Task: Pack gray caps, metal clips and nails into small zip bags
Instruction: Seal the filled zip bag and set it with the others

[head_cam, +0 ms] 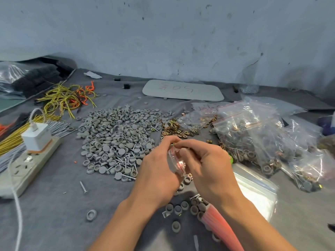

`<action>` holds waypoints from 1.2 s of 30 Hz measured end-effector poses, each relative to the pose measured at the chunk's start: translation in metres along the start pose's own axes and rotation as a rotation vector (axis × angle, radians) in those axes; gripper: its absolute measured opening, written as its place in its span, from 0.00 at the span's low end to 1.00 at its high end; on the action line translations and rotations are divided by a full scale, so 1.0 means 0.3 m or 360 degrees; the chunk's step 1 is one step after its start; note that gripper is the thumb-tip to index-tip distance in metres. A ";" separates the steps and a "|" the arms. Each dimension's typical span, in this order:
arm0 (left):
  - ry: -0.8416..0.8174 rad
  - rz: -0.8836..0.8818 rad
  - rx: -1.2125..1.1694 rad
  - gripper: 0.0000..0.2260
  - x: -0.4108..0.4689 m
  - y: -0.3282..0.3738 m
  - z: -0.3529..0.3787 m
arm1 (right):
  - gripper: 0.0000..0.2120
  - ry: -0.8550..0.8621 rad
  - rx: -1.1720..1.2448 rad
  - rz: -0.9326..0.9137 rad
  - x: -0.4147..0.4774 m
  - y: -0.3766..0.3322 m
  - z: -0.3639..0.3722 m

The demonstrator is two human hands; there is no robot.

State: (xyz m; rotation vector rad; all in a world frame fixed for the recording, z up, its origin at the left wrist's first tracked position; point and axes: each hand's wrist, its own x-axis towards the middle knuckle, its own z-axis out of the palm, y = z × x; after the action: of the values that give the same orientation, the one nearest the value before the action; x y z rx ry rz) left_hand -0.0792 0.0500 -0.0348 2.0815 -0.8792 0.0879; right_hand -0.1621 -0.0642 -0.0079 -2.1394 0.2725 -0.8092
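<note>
A small clear zip bag (175,160) with a red seal line is held between both hands above the grey cloth. My left hand (157,169) grips its left side, fingers curled round it. My right hand (206,163) pinches the bag's top edge. Behind the hands lies a wide heap of gray caps (116,134), with nails (125,160) mixed in at its near edge. A pile of brass metal clips (172,126) sits to the right of the caps. Several loose caps (181,208) lie under my wrists.
Filled zip bags (253,134) are heaped at the right, with a stack of empty bags (257,189) in front of them. A power strip with a white charger (36,136) stands at the left, beside yellow wires (65,98). A pink bundle (223,227) lies under my right forearm.
</note>
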 end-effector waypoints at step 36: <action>0.0355 -0.0147 -0.0559 0.31 0.013 -0.061 -0.095 | 0.01 -0.0509 -0.1253 0.0399 0.059 0.103 -0.047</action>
State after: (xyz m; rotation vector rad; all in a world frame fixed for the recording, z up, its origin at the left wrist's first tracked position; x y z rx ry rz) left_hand -0.0581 0.0759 -0.0279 1.7413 -0.6125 0.1058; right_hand -0.1549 -0.1007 -0.0168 -2.8320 0.7682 -0.2016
